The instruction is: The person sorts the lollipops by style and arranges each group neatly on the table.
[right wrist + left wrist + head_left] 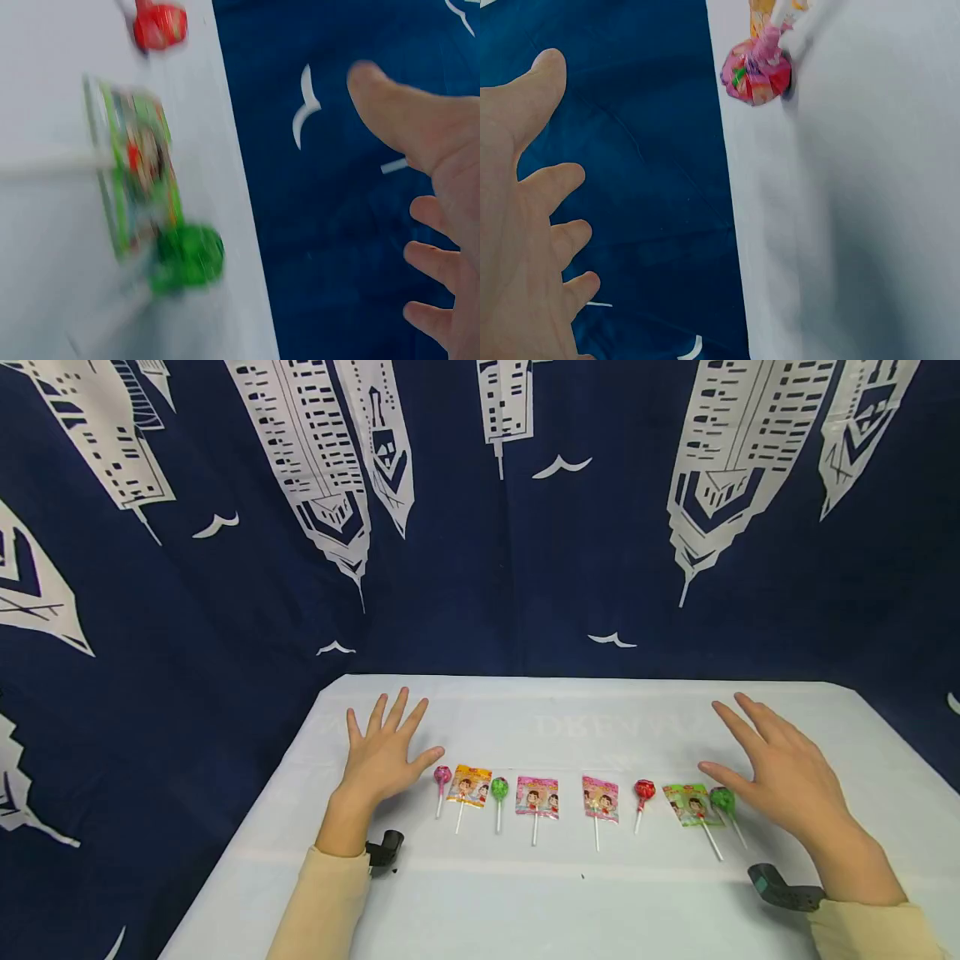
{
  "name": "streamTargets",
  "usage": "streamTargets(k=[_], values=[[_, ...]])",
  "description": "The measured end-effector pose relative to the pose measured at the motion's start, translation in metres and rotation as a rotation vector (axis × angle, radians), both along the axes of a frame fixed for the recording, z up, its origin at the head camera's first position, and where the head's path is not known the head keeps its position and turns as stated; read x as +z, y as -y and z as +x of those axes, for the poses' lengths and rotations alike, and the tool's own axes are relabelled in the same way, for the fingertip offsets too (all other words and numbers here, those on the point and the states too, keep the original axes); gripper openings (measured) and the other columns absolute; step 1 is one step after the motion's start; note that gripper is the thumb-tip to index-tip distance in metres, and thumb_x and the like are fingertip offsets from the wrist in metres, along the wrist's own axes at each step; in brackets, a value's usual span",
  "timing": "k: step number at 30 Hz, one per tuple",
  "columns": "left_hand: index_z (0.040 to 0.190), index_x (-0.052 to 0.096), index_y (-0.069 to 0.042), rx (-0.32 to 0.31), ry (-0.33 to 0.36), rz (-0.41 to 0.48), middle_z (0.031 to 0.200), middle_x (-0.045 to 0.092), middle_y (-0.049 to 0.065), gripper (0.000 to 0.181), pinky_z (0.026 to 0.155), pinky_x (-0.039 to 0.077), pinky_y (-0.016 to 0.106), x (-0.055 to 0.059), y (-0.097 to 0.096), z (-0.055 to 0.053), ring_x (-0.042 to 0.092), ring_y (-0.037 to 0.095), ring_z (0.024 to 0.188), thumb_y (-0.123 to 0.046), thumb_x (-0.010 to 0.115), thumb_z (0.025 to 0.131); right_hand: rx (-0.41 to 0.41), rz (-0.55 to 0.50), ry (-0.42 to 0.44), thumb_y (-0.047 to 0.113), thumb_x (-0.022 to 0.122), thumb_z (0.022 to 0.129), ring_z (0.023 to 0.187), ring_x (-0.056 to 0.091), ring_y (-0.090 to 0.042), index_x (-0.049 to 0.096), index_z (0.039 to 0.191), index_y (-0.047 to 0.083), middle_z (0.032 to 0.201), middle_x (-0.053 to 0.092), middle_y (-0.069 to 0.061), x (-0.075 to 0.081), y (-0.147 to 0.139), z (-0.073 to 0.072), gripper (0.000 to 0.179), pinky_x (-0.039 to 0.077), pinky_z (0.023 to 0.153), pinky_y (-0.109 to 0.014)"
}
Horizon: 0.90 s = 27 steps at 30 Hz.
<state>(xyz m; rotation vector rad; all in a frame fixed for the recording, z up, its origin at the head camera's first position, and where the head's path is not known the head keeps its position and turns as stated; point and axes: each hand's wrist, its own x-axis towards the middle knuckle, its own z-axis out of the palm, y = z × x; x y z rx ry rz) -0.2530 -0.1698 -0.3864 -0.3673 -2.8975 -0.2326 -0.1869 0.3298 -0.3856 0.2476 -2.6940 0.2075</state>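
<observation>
A row of lollipops lies on the white table. From the left come a pink round lollipop [442, 774], an orange flat-wrapped lollipop [470, 783], a green round lollipop [499, 788] and two pink flat-wrapped lollipops [537, 795] [601, 797]. Further right are a red round lollipop [644, 789], a green flat-wrapped lollipop [681, 800] and another green round lollipop [722, 799]. My left hand [382, 762], fingers spread and holding nothing, is nearest the pink round one. Above the right end, my right hand [787, 781] has extended fingers and holds nothing; its thumb is near the green ones.
The white table [585, 902] has a back edge against a dark blue cloth [480, 577] printed with white buildings and birds. Black wrist devices sit on the left wrist [385, 849] and right wrist [783, 888].
</observation>
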Motion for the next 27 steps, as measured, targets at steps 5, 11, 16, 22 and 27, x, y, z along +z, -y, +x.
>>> streamTargets(k=[5,11,16,22,27], values=[[0.159,0.028,-0.029,-0.054,0.037,0.085,0.170,0.012,0.004,0.079,0.119,-0.002,0.072,0.002,-0.004,-0.004,0.011,0.035,0.157,-0.066,0.051,0.093,0.044,-0.100,0.009,0.034,0.075,0.086,0.135,0.039,-0.050,0.037,0.154,0.016,0.158,0.036,-0.020,0.005,0.028,-0.005,0.080,0.034,0.102,-0.072],[0.157,0.032,-0.026,-0.102,0.087,0.214,0.168,0.020,0.006,0.076,0.120,0.010,0.069,0.003,-0.001,-0.002,0.022,0.034,0.154,-0.055,0.060,0.093,0.143,-0.180,-0.015,0.028,0.076,0.087,0.132,0.043,-0.047,0.044,0.149,0.013,0.151,0.045,-0.020,0.012,0.061,-0.011,0.071,0.040,0.100,-0.069],[0.156,0.034,-0.023,-0.121,0.110,0.303,0.167,0.025,0.007,0.074,0.117,0.028,0.065,0.003,0.003,-0.001,0.031,0.037,0.150,-0.047,0.065,0.093,0.202,-0.249,0.019,0.029,0.073,0.090,0.135,0.043,-0.043,0.045,0.149,0.014,0.152,0.045,-0.017,0.016,0.082,-0.014,0.066,0.040,0.102,-0.066],[0.155,0.037,-0.021,-0.140,0.149,0.405,0.163,0.032,0.011,0.075,0.115,0.033,0.063,0.003,0.004,-0.001,0.034,0.039,0.148,-0.039,0.071,0.091,0.251,-0.278,0.049,0.028,0.072,0.092,0.138,0.041,-0.040,0.046,0.148,0.016,0.154,0.043,-0.015,0.017,0.108,-0.020,0.063,0.040,0.105,-0.065],[0.153,0.040,-0.023,-0.120,0.237,0.532,0.160,0.039,0.009,0.071,0.117,0.032,0.060,-0.008,0.009,0.003,0.037,0.036,0.147,-0.034,0.073,0.091,0.296,-0.309,0.087,0.028,0.072,0.091,0.140,0.041,-0.038,0.047,0.147,0.015,0.154,0.044,-0.013,0.017,0.135,-0.025,0.062,0.039,0.109,-0.062]])
